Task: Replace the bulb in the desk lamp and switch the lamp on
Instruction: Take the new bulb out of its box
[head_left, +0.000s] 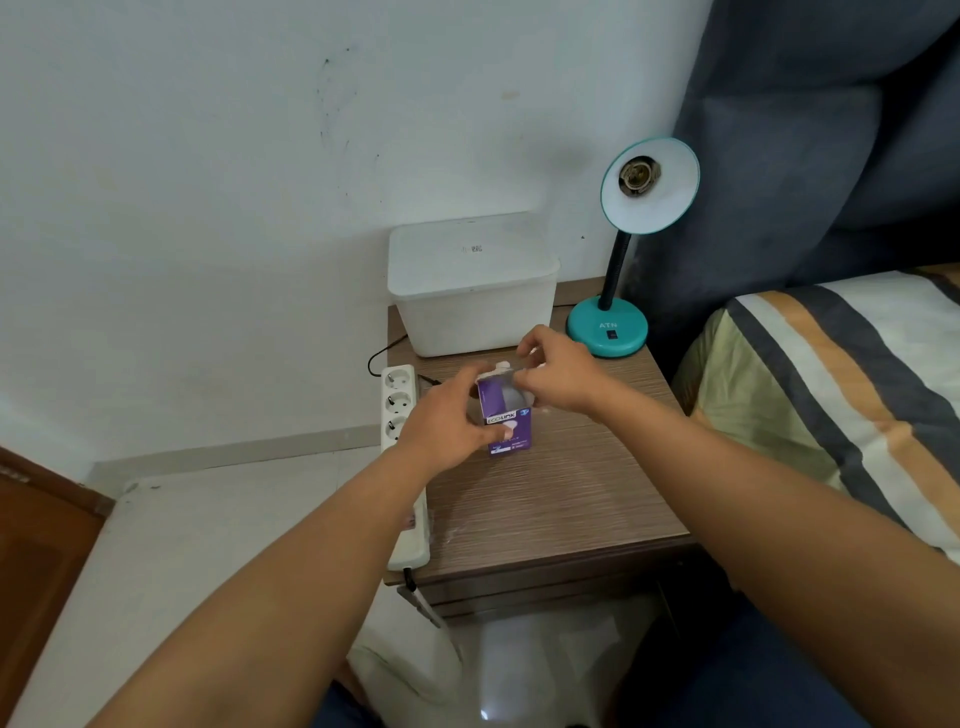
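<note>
Your left hand (447, 423) grips the purple bulb box (506, 415) from its left side, thumb across the front face, holding it upright on the wood-grain tabletop (561, 499). The box stands near the middle of the tabletop, a little toward the left edge. Its top flaps are open, and the white dome of the bulb (508, 395) shows inside the opening.

Your right hand (558, 371) sits at the top right corner of the box, fingers curled and pinched on the top flap. You cannot tell from this view whether the fingers also touch the bulb.

The desk lamp (626, 249) stands at the far right corner of the tabletop, well apart from the box. Its teal base (608, 330) carries a small dark switch (613, 333). The black flexible neck rises to a teal shade (650, 184) tilted toward you, and the socket (640, 174) inside holds no bulb.

A white lidded bin (470, 283) rests at the far edge, against the wall, left of the lamp and just behind your hands. A white power strip (405, 457) lies along the left edge of the tabletop, partly under your left forearm. A bed with striped bedding (831, 384) lies to the right.
</note>
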